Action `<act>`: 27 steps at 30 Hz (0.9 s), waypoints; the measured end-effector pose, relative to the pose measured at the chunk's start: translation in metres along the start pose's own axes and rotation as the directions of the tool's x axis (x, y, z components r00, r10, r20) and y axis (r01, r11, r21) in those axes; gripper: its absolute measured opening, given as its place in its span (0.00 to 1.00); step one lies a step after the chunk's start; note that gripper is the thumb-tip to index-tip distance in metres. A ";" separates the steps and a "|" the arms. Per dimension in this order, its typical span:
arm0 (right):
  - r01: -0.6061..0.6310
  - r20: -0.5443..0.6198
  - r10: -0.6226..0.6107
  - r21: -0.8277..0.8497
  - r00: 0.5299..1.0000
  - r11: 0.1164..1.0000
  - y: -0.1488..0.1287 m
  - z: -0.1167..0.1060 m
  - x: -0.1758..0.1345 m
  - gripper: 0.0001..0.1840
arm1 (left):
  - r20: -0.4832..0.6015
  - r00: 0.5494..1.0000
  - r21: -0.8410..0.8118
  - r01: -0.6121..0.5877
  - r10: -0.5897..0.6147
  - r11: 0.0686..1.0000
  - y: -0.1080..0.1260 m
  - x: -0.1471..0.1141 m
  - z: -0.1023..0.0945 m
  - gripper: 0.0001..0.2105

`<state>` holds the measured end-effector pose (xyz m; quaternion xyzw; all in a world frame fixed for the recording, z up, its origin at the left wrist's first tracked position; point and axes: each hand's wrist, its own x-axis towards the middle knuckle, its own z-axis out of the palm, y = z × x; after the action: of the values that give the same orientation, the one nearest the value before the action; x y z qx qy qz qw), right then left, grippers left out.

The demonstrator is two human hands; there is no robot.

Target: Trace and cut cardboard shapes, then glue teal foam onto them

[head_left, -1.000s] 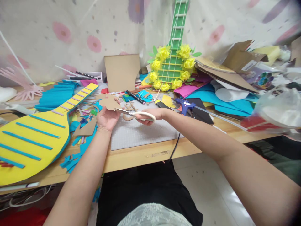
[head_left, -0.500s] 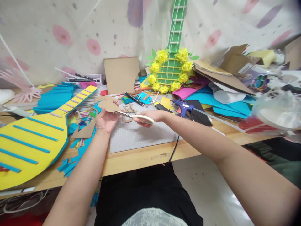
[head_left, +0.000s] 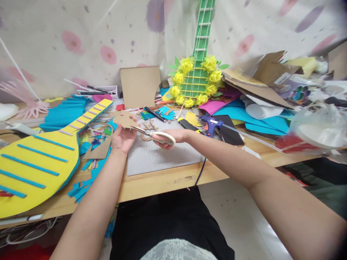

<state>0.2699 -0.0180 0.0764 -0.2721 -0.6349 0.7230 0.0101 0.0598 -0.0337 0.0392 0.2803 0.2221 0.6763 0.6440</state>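
My left hand (head_left: 124, 139) is closed on a small piece of brown cardboard (head_left: 122, 118), held above the left part of a grey cutting mat (head_left: 162, 160). In my right hand (head_left: 165, 139) is a pair of scissors (head_left: 170, 137) with cream-coloured handles. Its blades point left and meet the cardboard's right edge. How far they are parted is too small to make out. Behind and below the scissors, thin cardboard scraps (head_left: 149, 125) lie on the mat.
A yellow paper guitar (head_left: 40, 166) lies at left, beside blue paper scraps (head_left: 81, 189). A green guitar (head_left: 199, 61) with yellow flowers stands at the back. Right of the mat is a blue glue gun (head_left: 213, 123) with its cord over the table edge. Cardboard and paper pile up at right.
My right hand and the scissors have shifted slightly left, toward the cardboard. My left hand keeps its hold with barely any movement.
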 end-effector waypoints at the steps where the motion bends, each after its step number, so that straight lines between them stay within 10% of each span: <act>1: -0.002 0.019 0.002 0.038 1.000 0.999 0.001 0.000 0.003 0.26 | -0.008 1.000 0.010 -0.005 0.005 1.000 0.000 -0.001 0.001 0.17; 14: 0.091 0.037 -0.090 -0.026 0.995 0.996 0.004 0.002 0.003 0.25 | 0.089 0.995 0.053 0.038 -0.043 0.998 -0.001 -0.005 0.005 0.20; 27: 0.094 -0.193 -0.094 -0.010 0.977 0.996 0.017 0.004 0.007 0.28 | 0.081 0.996 0.057 0.021 -0.026 0.998 0.001 -0.005 0.001 0.24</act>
<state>0.2676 -0.0222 0.0585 -0.3105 -0.6434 0.6917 0.1058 0.0601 -0.0389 0.0397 0.3230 0.2177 0.6501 0.6524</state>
